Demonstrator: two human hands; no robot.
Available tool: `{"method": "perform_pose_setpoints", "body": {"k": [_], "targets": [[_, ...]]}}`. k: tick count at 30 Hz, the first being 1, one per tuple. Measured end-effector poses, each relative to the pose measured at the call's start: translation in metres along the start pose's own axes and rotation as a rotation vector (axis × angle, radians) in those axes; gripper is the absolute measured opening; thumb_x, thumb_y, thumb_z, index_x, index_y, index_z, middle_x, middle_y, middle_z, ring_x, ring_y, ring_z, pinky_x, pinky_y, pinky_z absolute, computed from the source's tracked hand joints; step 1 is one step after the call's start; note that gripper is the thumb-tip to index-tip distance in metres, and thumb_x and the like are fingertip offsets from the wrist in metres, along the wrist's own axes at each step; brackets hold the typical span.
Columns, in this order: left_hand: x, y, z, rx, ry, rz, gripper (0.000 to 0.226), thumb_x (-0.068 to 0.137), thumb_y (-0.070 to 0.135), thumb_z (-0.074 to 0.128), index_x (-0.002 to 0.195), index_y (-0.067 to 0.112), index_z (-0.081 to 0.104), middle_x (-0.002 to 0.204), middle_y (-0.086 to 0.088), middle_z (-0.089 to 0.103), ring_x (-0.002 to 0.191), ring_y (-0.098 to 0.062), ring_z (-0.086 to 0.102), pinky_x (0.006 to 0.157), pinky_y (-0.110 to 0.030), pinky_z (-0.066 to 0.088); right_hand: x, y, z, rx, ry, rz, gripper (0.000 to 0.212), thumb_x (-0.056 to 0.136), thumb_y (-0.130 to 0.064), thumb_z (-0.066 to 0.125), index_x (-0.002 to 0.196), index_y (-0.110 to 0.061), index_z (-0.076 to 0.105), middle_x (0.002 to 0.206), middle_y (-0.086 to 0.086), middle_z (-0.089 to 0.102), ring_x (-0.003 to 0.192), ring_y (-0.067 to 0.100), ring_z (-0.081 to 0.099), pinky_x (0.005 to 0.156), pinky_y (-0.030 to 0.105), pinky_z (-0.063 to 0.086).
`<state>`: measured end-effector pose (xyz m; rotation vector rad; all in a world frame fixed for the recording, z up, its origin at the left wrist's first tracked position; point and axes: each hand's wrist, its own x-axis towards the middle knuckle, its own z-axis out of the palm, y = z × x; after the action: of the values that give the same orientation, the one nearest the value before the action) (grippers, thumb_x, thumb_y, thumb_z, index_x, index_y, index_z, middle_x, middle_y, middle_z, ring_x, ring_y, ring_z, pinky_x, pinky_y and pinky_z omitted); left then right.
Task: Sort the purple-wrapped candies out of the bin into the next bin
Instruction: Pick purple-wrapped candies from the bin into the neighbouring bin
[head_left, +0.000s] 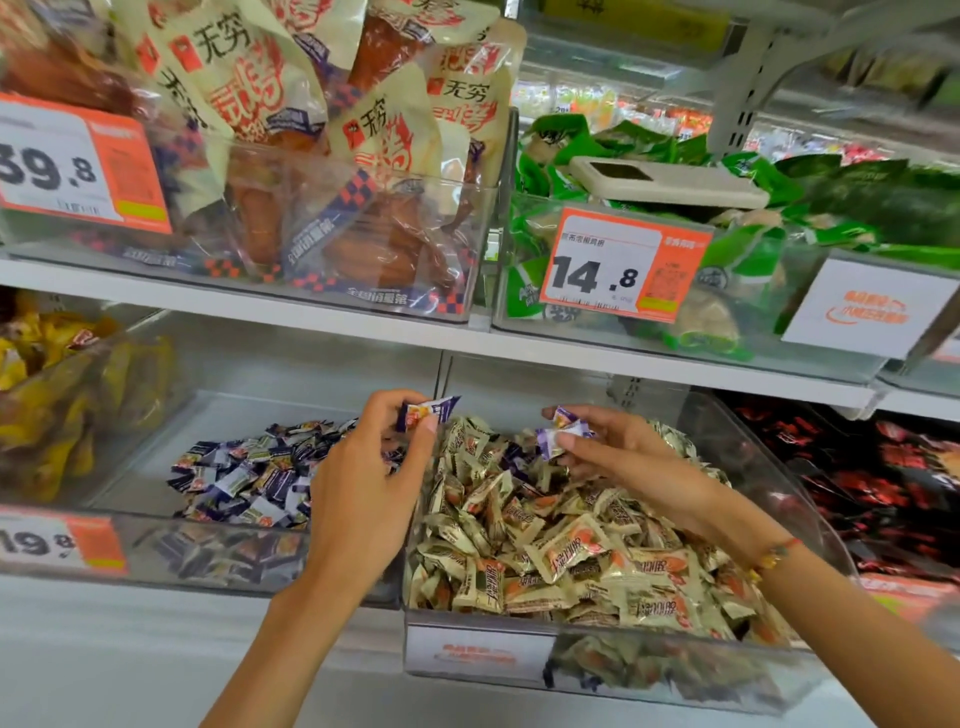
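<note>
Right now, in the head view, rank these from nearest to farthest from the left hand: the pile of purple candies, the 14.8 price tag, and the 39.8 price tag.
1. Pile of purple candies: just left of the left hand, in the lower bin.
2. 14.8 price tag: up and to the right, on the upper shelf.
3. 39.8 price tag: far upper left.

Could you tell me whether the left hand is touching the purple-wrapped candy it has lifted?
Touching. The head view shows the left hand pinching the purple-wrapped candy between thumb and fingers, above the divider between the bins.
</note>
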<state>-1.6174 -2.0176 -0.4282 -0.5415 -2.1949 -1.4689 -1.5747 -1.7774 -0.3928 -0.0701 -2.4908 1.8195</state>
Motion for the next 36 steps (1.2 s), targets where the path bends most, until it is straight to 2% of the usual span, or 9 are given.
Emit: {"method": "perform_pose_setpoints", "body": {"k": [5, 8, 10, 13, 17, 21, 27, 32, 36], "targets": [[0.007, -0.011, -0.012, 0.143, -0.036, -0.027, 0.018, 0.094, 0.042, 0.049, 0.108, 0.032, 0.054, 0.078, 0.014, 0.065, 0.066, -0.022, 0.066, 0.058, -0.044, 0.055, -0.022, -0.024, 0.029, 0.180, -0.151, -0.037, 0.032, 0.084, -0.019, 0.063, 0.115, -0.013, 0.063, 0.098, 0.000, 0.071, 0.089, 0.012, 0.065, 0.076, 0.020, 0.052], [0.012, -0.027, -0.025, 0.423, -0.033, 0.012, 0.018, 0.097, 0.035, 0.046, 0.109, 0.023, 0.055, 0.067, 0.006, 0.061, 0.052, -0.014, 0.055, 0.040, -0.027, 0.037, -0.013, -0.039, 0.069, -0.044, -0.103, -0.165, 0.024, 0.097, -0.016, 0.054, 0.120, -0.018, 0.057, 0.107, -0.002, 0.067, 0.083, 0.013, 0.061, 0.073, 0.025, 0.050], [0.013, -0.037, -0.029, 0.524, -0.058, -0.016, 0.023, 0.099, 0.030, 0.043, 0.116, 0.020, 0.055, 0.073, -0.001, 0.064, 0.058, -0.021, 0.058, 0.042, -0.025, 0.030, 0.000, -0.045, 0.101, -0.220, -0.063, -0.307, 0.027, 0.101, -0.017, 0.046, 0.128, -0.017, 0.050, 0.114, 0.004, 0.061, 0.078, 0.022, 0.056, 0.068, 0.033, 0.048], [0.013, -0.054, -0.032, 0.543, -0.146, -0.085, 0.032, 0.100, 0.028, 0.041, 0.129, 0.019, 0.052, 0.089, -0.010, 0.070, 0.079, -0.031, 0.065, 0.051, -0.032, 0.037, 0.027, -0.042, 0.132, -0.546, -0.011, -0.451, 0.035, 0.103, -0.016, 0.040, 0.137, -0.013, 0.045, 0.124, 0.010, 0.059, 0.109, 0.025, 0.056, 0.091, 0.039, 0.046], [0.011, -0.067, -0.037, 0.490, -0.226, -0.140, 0.035, 0.100, 0.023, 0.042, 0.134, 0.023, 0.050, 0.102, -0.012, 0.070, 0.089, -0.034, 0.065, 0.067, -0.040, 0.051, 0.039, -0.029, 0.129, -0.782, -0.057, -0.360, 0.040, 0.103, -0.021, 0.040, 0.142, -0.022, 0.042, 0.136, 0.004, 0.055, 0.132, 0.025, 0.037, 0.109, 0.044, 0.026], [0.012, -0.051, -0.047, 0.467, -0.110, -0.073, 0.031, 0.098, 0.019, 0.047, 0.126, 0.022, 0.060, 0.098, -0.011, 0.070, 0.070, -0.026, 0.057, 0.060, -0.031, 0.043, -0.009, -0.018, 0.093, -0.791, 0.064, -0.427, 0.035, 0.101, -0.032, 0.044, 0.135, -0.028, 0.050, 0.135, -0.010, 0.054, 0.132, 0.010, 0.039, 0.113, 0.038, 0.026], [-0.009, 0.022, -0.023, 0.320, -0.129, 0.232, 0.024, 0.093, 0.028, 0.055, 0.115, 0.029, 0.064, 0.114, 0.014, 0.063, 0.095, 0.002, 0.052, 0.072, -0.006, 0.036, -0.074, 0.018, 0.008, -0.830, 0.300, -0.334, 0.029, 0.099, -0.036, 0.043, 0.122, -0.031, 0.059, 0.120, -0.017, 0.058, 0.117, 0.004, 0.050, 0.104, 0.037, 0.041], [0.003, 0.005, -0.005, 0.224, -0.318, -0.007, 0.055, 0.091, 0.047, 0.052, 0.143, 0.034, 0.037, 0.138, 0.014, 0.043, 0.117, -0.007, 0.048, 0.099, -0.033, 0.040, -0.044, 0.002, -0.010, -0.871, 0.183, -0.242, 0.033, 0.099, -0.027, 0.050, 0.131, -0.021, 0.055, 0.128, -0.010, 0.055, 0.123, 0.007, 0.045, 0.100, 0.018, 0.029], [-0.006, -0.001, 0.006, -0.178, -0.301, -0.190, 0.032, 0.095, 0.024, 0.055, 0.124, 0.037, 0.056, 0.126, 0.021, 0.054, 0.112, -0.020, 0.058, 0.102, -0.045, 0.043, 0.024, 0.001, 0.002, -0.925, 0.104, -0.211, 0.030, 0.100, -0.023, 0.047, 0.128, -0.018, 0.058, 0.133, 0.000, 0.058, 0.125, 0.021, 0.049, 0.104, 0.031, 0.037]]}}
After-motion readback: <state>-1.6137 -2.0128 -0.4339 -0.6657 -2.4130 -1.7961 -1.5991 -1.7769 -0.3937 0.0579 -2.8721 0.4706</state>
